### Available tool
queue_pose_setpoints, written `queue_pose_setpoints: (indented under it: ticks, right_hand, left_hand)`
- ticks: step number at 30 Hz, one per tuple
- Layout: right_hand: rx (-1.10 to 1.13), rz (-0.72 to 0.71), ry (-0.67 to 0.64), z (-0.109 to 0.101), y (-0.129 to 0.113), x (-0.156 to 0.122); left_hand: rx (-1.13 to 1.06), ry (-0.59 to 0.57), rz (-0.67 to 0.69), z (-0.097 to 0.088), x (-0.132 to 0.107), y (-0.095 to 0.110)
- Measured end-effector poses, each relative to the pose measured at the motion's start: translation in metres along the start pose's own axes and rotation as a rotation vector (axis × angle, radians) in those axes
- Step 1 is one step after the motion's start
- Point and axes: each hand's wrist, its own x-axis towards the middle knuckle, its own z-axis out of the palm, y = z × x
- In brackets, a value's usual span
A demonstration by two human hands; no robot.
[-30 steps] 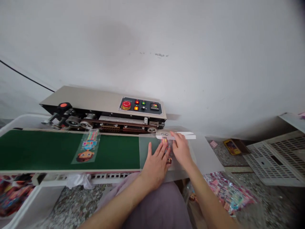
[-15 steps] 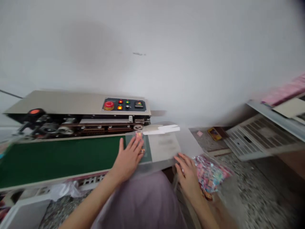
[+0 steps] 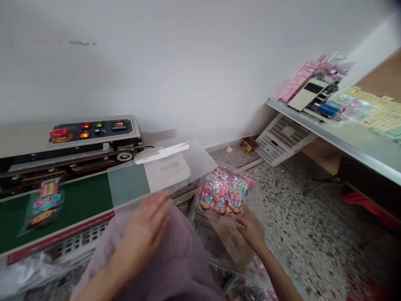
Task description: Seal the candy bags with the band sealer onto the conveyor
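Right now your left hand (image 3: 145, 228) is hovering over your lap, fingers spread and holding nothing, just short of the front edge of the green conveyor belt (image 3: 81, 200). It is blurred, so finer detail is not showing. Your right hand (image 3: 250, 232) is reaching down to your right and touching the lower edge of the clear bag of colourful packets (image 3: 225, 194). Film is covering the fingers, so I cannot tell whether they are pinching a packet or only resting there.

The bag is sitting low beside your right knee, just off the right end of the belt and below the clear feed plate (image 3: 175, 169) that is jutting out past the belt's end. Open room is showing over your lap between your two hands.

One sealed packet (image 3: 42, 202) is lying flat on the belt, well to the left. The band sealer (image 3: 94, 144) is standing behind the belt against the white wall (image 3: 188, 75), its panel lamps glowing. To the right, terrazzo floor (image 3: 300, 217) is lying open, a white crate (image 3: 282, 136) is lying by the wall, and a shelf (image 3: 344, 144) is carrying boxes.
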Motion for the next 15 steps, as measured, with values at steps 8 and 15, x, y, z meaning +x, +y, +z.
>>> queue_pose_setpoints:
  ticks: [8,15]
  right_hand:
    - [-0.088,-0.086,0.086,0.061,-0.025,0.043]
    - [-0.184,-0.132,0.29,0.084,-0.039,0.09]
  left_hand:
    - [-0.025,-0.561,0.176,0.141,0.107,0.094]
    - [0.148,-0.514,0.145,0.215,0.176,0.075]
